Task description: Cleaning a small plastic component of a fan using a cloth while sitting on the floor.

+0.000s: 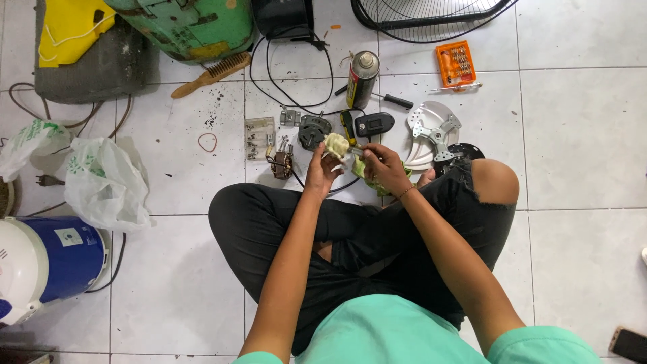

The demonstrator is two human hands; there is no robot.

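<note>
Sitting cross-legged on the tiled floor (579, 135), your left hand (320, 172) grips a cream plastic part (336, 145) while your right hand (381, 164) pinches a green cloth (364, 168) against it.

Both forearms reached forward over the crossed legs, bare below short sleeves. The left hand (319, 172) was cupped with fingers curled shut in a grip. The right hand (381, 164), just beside it, was pinched closed, wrist bent inward.
</note>
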